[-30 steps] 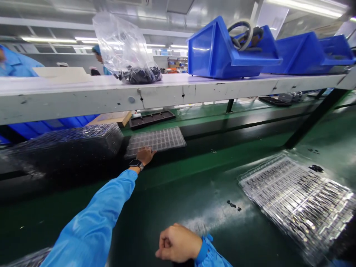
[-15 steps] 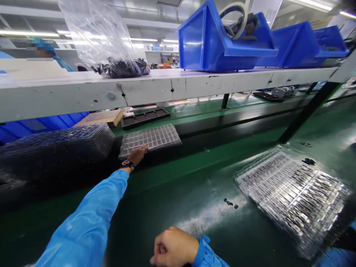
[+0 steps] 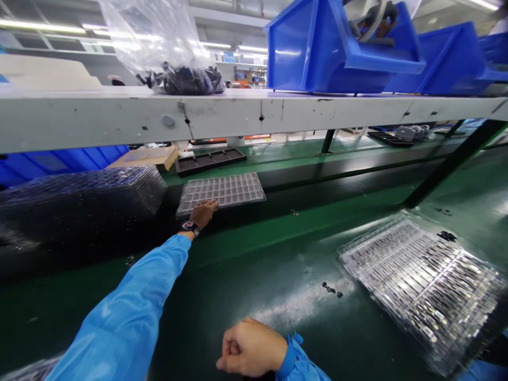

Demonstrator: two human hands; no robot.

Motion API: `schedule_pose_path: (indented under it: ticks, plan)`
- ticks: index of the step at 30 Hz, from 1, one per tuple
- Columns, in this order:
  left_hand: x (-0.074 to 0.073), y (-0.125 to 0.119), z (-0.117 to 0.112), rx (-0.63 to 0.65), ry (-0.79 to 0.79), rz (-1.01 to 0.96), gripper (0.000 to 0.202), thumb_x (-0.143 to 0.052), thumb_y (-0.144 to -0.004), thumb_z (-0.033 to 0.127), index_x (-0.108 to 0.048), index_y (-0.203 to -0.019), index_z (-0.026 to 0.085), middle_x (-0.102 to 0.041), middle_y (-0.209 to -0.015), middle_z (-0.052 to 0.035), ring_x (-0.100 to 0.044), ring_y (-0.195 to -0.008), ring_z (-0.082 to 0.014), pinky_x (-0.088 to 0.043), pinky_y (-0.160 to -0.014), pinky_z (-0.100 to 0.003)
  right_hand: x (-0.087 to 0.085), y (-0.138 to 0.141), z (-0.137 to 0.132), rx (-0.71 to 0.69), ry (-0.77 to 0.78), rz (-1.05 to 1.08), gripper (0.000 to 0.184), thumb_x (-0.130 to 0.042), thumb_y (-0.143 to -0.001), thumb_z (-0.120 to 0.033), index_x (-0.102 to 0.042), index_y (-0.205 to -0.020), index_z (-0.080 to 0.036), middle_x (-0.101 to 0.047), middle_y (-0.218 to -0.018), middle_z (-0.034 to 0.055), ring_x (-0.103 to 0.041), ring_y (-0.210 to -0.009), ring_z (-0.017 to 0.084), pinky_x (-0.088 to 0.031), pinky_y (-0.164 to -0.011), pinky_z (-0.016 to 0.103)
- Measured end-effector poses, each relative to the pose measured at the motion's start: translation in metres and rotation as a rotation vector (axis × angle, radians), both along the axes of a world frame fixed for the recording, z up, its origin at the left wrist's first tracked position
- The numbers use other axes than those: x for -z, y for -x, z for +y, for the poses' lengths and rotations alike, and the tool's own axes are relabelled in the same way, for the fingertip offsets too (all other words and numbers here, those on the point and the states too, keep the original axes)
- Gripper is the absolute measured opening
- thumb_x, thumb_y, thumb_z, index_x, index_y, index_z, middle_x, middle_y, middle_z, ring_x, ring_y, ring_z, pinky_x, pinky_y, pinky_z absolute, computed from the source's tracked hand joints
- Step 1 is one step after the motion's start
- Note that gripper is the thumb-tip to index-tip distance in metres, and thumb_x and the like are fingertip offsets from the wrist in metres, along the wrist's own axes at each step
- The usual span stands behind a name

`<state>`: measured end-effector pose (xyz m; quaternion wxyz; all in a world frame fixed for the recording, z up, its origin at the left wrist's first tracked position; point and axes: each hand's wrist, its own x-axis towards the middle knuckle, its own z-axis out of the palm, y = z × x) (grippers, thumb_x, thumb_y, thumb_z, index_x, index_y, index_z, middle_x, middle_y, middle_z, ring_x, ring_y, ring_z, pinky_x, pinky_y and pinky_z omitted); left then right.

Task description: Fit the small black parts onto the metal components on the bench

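Note:
My left hand [image 3: 203,212], with a watch at the wrist, reaches out to a clear plastic compartment tray [image 3: 234,189]. Its fingers close over the tray's near edge; the thumb is hidden. No parts can be made out in the compartments from here. Close to me, my right hand [image 3: 254,348] is curled into a loose fist above the green work surface [image 3: 190,312], and nothing shows in it. To the right lies a clear tray [image 3: 413,270] filled with rows of small shiny metal parts.
A stack of clear trays [image 3: 87,196] stands at left, beside a blue bin [image 3: 71,161]. Behind are a cardboard piece [image 3: 148,157] and a black tray [image 3: 210,160]. Small black pieces [image 3: 331,289] lie loose. The white shelf [image 3: 238,116] overhead bears a plastic bag [image 3: 178,69] and blue bins [image 3: 317,53].
The whole view has shifted, with the shelf higher and things a little further right. My left hand stays at the tray's edge, and my right hand keeps its curl.

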<state>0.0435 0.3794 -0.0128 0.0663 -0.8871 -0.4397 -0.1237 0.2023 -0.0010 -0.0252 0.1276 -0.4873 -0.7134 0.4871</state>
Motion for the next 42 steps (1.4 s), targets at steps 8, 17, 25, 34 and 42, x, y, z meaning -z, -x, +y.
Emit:
schedule_pose_path:
  ticks: [8,17,25,34,42]
  plan:
    - [-0.005,-0.001,0.0,-0.076,0.006,0.009,0.026,-0.055,-0.095,0.023,-0.072,-0.115,0.021,-0.066,-0.137,-0.01,-0.057,-0.123,-0.032,-0.042,-0.104,-0.044,-0.005,0.0,-0.003,0.012,0.02,-0.027,0.016,-0.073,-0.086,-0.033,-0.068,-0.079,-0.02,-0.062,-0.066,-0.0066,-0.054,-0.06,0.009,-0.042,-0.079,0.02]
    - [-0.001,-0.025,-0.015,-0.117,-0.069,-0.049,0.033,-0.045,-0.101,0.027,-0.07,-0.12,0.017,-0.065,-0.138,-0.0152,-0.051,-0.123,-0.0367,-0.039,-0.101,-0.051,-0.007,0.001,-0.003,0.024,0.036,-0.007,0.013,-0.074,-0.084,-0.031,-0.067,-0.078,-0.02,-0.061,-0.063,-0.0065,-0.054,-0.058,0.009,-0.041,-0.068,0.019]
    - [-0.001,-0.007,0.006,-0.14,-0.019,-0.05,0.029,-0.05,-0.097,0.027,-0.075,-0.109,0.018,-0.071,-0.129,-0.0135,-0.056,-0.119,-0.0355,-0.041,-0.1,-0.048,-0.003,0.002,-0.003,0.017,0.025,-0.022,0.018,-0.074,-0.084,-0.035,-0.066,-0.077,-0.021,-0.061,-0.065,-0.007,-0.056,-0.061,0.009,-0.043,-0.076,0.02]
    - [0.0,-0.001,0.015,-0.096,0.067,-0.021,0.025,-0.061,-0.093,0.024,-0.074,-0.113,0.019,-0.069,-0.134,-0.0116,-0.058,-0.122,-0.032,-0.043,-0.103,-0.042,-0.004,0.001,-0.001,0.011,0.024,-0.005,0.02,-0.076,-0.083,-0.035,-0.064,-0.075,-0.021,-0.056,-0.064,-0.0078,-0.052,-0.057,0.007,-0.037,-0.06,0.017]
    - [-0.014,-0.003,0.014,-0.096,0.112,-0.008,0.022,-0.061,-0.09,0.021,-0.075,-0.106,0.019,-0.073,-0.123,-0.0129,-0.059,-0.122,-0.0338,-0.043,-0.103,-0.044,-0.002,0.001,-0.001,-0.007,0.0,-0.017,0.02,-0.076,-0.084,-0.038,-0.067,-0.078,-0.021,-0.059,-0.065,-0.0073,-0.051,-0.057,0.007,-0.035,-0.056,0.018]
